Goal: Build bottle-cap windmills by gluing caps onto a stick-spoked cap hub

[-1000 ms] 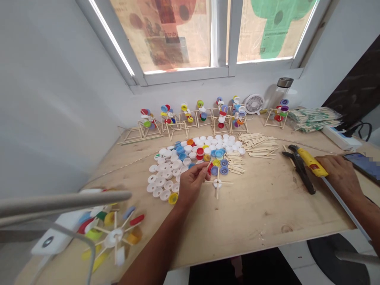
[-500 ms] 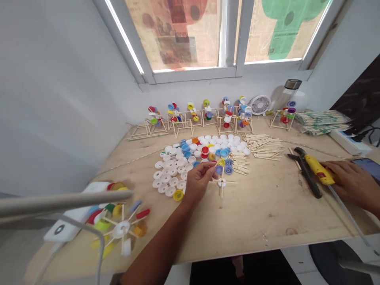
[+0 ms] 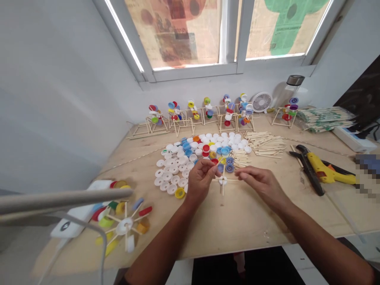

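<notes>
My left hand is closed, pinching a short wooden stick between thumb and fingertips. Just beside those fingers is a white bottle cap with thin sticks fixed to it like spokes in a cross. My right hand is at the other side of this cross, thumb and index finger drawn together by the tip of its right-hand spoke. Whether they grip that spoke is hard to see. White and coloured bottle caps lie behind and left of my left hand.
Stick piles lie behind my right hand. A yellow-and-black glue gun rests at right. Finished small wheels on stick frames line the wall, near a fan. A larger spoked cap wheel and white power strip are at left.
My right hand has left the glue gun on the right and come to the stick cross in the middle. The glue gun now lies turned on the table. My left hand keeps its stick.
</notes>
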{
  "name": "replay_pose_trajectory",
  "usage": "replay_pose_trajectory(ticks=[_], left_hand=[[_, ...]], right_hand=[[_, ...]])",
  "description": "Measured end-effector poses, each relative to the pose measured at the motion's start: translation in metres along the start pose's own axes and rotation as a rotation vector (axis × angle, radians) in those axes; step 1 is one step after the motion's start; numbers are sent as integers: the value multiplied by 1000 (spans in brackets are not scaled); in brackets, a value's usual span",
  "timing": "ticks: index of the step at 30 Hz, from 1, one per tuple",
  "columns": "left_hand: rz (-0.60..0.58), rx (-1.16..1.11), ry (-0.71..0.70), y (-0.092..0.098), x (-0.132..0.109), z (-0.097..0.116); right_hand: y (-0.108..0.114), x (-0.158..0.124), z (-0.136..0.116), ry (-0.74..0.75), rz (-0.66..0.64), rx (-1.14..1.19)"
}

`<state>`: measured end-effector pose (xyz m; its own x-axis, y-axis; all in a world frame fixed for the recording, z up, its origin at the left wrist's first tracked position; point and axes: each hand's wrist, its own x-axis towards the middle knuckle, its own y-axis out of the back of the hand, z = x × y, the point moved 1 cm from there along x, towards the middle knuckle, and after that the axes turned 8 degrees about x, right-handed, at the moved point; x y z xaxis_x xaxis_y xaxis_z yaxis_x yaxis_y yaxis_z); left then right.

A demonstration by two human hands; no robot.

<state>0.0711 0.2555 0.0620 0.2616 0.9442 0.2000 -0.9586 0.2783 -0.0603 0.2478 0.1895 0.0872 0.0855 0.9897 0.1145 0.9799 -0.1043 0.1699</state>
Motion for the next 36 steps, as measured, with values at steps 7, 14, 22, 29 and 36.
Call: replay_pose_trajectory(ticks=[7,14,22,29,36], left_hand=[[-27,-38,-23,-1,0,-6],[-37,16,-16,-2,-1,-6],[-75,190,-100,0,-2,-6],[-50,807,-390,13,5,-3],[-277,1068,-522,14,9,-10]], right_hand=[[-53,26,9,-134,23,463],[-59,26,10,-200,64,641],[-54,34,22,-193,158,672],[-13,44,8,-184,121,519],[0,40,25,-205,-139,189]])
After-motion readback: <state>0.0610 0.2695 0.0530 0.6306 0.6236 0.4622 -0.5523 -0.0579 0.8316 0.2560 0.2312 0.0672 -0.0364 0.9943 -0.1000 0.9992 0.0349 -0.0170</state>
